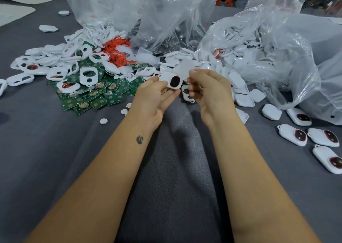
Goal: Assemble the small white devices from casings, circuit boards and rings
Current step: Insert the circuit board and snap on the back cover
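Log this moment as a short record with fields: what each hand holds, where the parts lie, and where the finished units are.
left hand: holds a white casing with a dark oval opening
right hand: pinches a white piece above the casing; its shape is blurred
circuit boards: green pile, left of the hands
orange rings: heap behind the boards
finished devices: a group at the right, on the grey cloth
plastic bags: hold white parts

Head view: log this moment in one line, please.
left hand: holds white casing | right hand: pinches casing edge | circuit boards: piled left | finished devices: right
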A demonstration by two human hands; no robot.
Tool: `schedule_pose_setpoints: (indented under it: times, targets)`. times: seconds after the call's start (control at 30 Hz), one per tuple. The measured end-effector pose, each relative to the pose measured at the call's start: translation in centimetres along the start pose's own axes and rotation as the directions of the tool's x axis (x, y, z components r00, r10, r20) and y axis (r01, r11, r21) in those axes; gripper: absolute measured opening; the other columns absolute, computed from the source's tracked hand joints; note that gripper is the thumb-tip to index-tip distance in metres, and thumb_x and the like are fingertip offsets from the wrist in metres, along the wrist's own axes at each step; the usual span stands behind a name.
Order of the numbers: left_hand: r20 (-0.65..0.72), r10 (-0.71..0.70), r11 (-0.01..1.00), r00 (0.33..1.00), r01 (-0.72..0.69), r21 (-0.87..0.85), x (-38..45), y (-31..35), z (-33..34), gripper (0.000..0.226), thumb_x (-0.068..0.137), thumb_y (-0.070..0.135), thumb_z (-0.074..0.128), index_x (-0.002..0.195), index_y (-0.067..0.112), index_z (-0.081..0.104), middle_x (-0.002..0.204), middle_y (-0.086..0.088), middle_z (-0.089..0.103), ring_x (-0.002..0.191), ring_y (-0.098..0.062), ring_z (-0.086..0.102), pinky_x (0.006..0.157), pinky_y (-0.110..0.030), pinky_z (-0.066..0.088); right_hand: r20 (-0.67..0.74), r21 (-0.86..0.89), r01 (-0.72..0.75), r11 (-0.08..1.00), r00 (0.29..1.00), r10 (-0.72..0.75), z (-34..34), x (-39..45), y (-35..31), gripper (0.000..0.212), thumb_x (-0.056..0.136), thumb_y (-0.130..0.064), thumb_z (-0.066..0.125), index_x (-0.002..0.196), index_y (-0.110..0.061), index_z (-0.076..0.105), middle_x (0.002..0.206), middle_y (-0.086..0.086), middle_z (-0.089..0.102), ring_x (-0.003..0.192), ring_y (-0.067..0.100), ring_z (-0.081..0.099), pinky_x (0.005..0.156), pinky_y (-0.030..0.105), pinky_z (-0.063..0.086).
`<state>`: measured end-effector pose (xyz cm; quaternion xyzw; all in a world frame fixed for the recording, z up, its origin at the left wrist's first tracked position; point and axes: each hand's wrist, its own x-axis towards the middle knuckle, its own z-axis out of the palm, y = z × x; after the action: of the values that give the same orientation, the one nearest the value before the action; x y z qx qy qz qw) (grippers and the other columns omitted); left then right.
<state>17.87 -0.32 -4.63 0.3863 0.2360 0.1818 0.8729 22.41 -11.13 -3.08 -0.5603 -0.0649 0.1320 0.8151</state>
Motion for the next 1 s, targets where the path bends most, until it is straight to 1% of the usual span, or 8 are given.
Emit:
schedule_pose_setpoints:
  times: [0.17, 0.3, 0.47, 0.63, 0.77, 0.83, 0.93, 1.0]
  targets:
    - [0.02, -0.005, 1.0, 1.0, 0.005, -0.01, -0.2, -0.1, 0.1, 0.022, 0.095, -0.011, 0.04, 0.102, -0.002, 0.059, 0.097, -0.021, 0.068, 0.085, -0.029, 0.069, 0.078, -0.037, 0.059, -0.028, -0.008, 0.022, 1.0, 0.999, -0.022, -0.1, 0.1, -0.2, 0.017, 0.086, 0.001, 0.062, 0.073, -0.01, 0.064, 0.059, 0.0, 0.058, 0.05, 0.009, 0.048, 0.046, 0.018, 0.04]
    - [0.066, -0.007, 1.0, 0.998, 0.007, 0.005, -0.1, -0.2, 0.0, 0.028, 0.094, -0.013, 0.038, 0.101, 0.0, 0.062, 0.093, -0.018, 0.071, 0.083, -0.026, 0.071, 0.077, -0.034, 0.06, 0.004, -0.126, 0.05, 0.991, 0.999, -0.05, -0.1, 0.0, 0.1, 0.016, 0.087, 0.002, 0.061, 0.074, -0.007, 0.065, 0.059, 0.001, 0.06, 0.05, 0.008, 0.049, 0.048, 0.018, 0.042]
    - [0.091, -0.015, 0.999, 0.996, 0.012, 0.036, -0.2, -0.5, 0.0, 0.031, 0.093, -0.013, 0.038, 0.097, 0.003, 0.064, 0.076, -0.011, 0.074, 0.07, -0.019, 0.073, 0.073, -0.03, 0.061, 0.035, -0.155, 0.04, 0.987, 0.999, -0.035, 0.1, 0.0, 0.3, 0.012, 0.087, 0.003, 0.061, 0.078, -0.004, 0.065, 0.061, 0.004, 0.06, 0.05, 0.01, 0.049, 0.049, 0.019, 0.042]
    - [0.083, -0.025, 0.999, 0.996, 0.023, 0.023, -0.1, -0.6, 0.1, 0.031, 0.092, -0.014, 0.038, 0.099, 0.003, 0.063, 0.085, -0.015, 0.072, 0.072, -0.021, 0.073, 0.072, -0.031, 0.061, -0.013, -0.336, 0.035, 0.941, 0.999, -0.042, 0.0, 0.0, 0.5, 0.016, 0.082, 0.003, 0.059, 0.068, -0.005, 0.064, 0.057, 0.006, 0.059, 0.048, 0.011, 0.049, 0.047, 0.02, 0.042]
    - [0.084, -0.027, 0.999, 0.996, 0.025, 0.025, -0.1, -0.5, 0.1, 0.032, 0.09, -0.015, 0.037, 0.1, 0.002, 0.063, 0.088, -0.016, 0.072, 0.075, -0.022, 0.073, 0.072, -0.031, 0.061, -0.045, -0.501, 0.058, 0.863, 0.995, -0.093, 0.1, 0.2, 0.8, 0.02, 0.076, -0.003, 0.061, 0.058, -0.013, 0.063, 0.06, 0.01, 0.061, 0.058, 0.019, 0.053, 0.057, 0.032, 0.043]
    - [0.085, -0.04, 0.999, 0.996, 0.039, 0.006, -0.1, -0.4, 0.1, 0.032, 0.088, -0.014, 0.036, 0.098, 0.0, 0.063, 0.086, -0.016, 0.073, 0.077, -0.024, 0.073, 0.072, -0.031, 0.061, -0.039, -0.551, 0.074, 0.831, 0.993, -0.115, 0.1, 0.2, 0.9, 0.021, 0.074, -0.006, 0.062, 0.056, -0.017, 0.063, 0.059, 0.005, 0.062, 0.059, 0.017, 0.053, 0.06, 0.033, 0.044]
    - [0.094, -0.072, 0.996, 0.993, 0.076, -0.039, -0.2, -0.2, 0.0, 0.03, 0.089, -0.009, 0.035, 0.097, -0.001, 0.062, 0.09, -0.019, 0.072, 0.083, -0.028, 0.071, 0.075, -0.033, 0.061, -0.023, -0.587, 0.097, 0.804, 0.99, -0.136, -0.1, 0.4, 0.9, 0.025, 0.074, -0.009, 0.065, 0.052, -0.02, 0.061, 0.046, -0.01, 0.054, 0.05, 0.01, 0.047, 0.057, 0.027, 0.039]
    - [0.09, -0.086, 0.995, 0.992, 0.091, -0.051, -0.3, -0.1, -0.1, 0.027, 0.09, -0.005, 0.036, 0.1, -0.002, 0.061, 0.095, -0.021, 0.07, 0.087, -0.03, 0.07, 0.079, -0.036, 0.06, -0.016, -0.601, 0.106, 0.792, 0.989, -0.144, -0.1, 0.4, 1.0, 0.025, 0.074, -0.011, 0.066, 0.052, -0.021, 0.061, 0.041, -0.013, 0.051, 0.047, 0.007, 0.045, 0.056, 0.026, 0.037]
